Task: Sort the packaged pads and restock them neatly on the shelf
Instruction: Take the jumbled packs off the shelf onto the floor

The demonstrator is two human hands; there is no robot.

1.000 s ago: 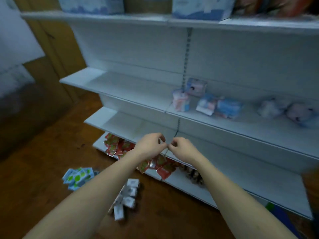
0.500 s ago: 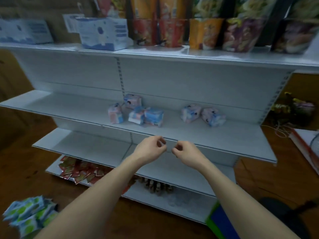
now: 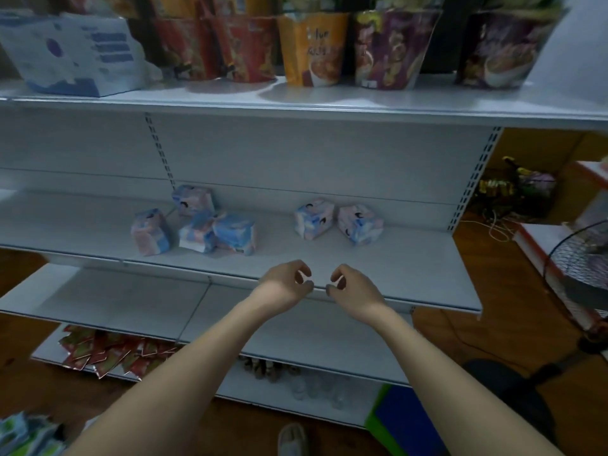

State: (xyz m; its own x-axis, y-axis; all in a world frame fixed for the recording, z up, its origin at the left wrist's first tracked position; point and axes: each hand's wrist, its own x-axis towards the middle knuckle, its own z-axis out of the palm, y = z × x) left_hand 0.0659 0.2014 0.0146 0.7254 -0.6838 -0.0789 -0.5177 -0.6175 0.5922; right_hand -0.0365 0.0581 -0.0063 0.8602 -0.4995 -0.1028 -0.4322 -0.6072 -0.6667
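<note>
We're looking at a white shelf unit point(image 3: 427, 274). Middle shelf holds six pad packs, loose and unaligned. Left cluster of four: one upright pink-blue pack point(image 3: 150, 232) at the far left, one pack at the back wall point(image 3: 193, 200), and two tilted packs point(image 3: 197, 232) point(image 3: 235, 234) leaning against each other in front of it. Right pair — two packs point(image 3: 314, 218) point(image 3: 360, 224) just beside each other, both tilted, apart from the left cluster.

Top shelf: a white-and-blue box point(image 3: 74, 54) at the left, then a row of snack bags point(image 3: 312, 49) in red, orange and purple.

The shelf below the middle one shows nothing on it. Bottom shelf: a heap of red sachets point(image 3: 98, 353) at the left; small brownish items point(image 3: 263, 370) and clear bottles nearer the middle, too dim to identify.

Our hands are out in front of the middle shelf's front edge, near each other but not touching. Left hand point(image 3: 284, 284) — fingers curled in, thumb meeting fingertips, nothing visible in it. Right hand point(image 3: 352, 286) — same curled pose, nothing visible held. Neither touches a pack; the packs sit farther back on the shelf.

Around: green-and-white packets point(image 3: 26, 436) on the wooden floor at lower left, a fan point(image 3: 579, 261) at the right edge, a blue-and-green flat item point(image 3: 398, 422) by the unit's base, a slipper toe point(image 3: 292, 441) at the bottom.
</note>
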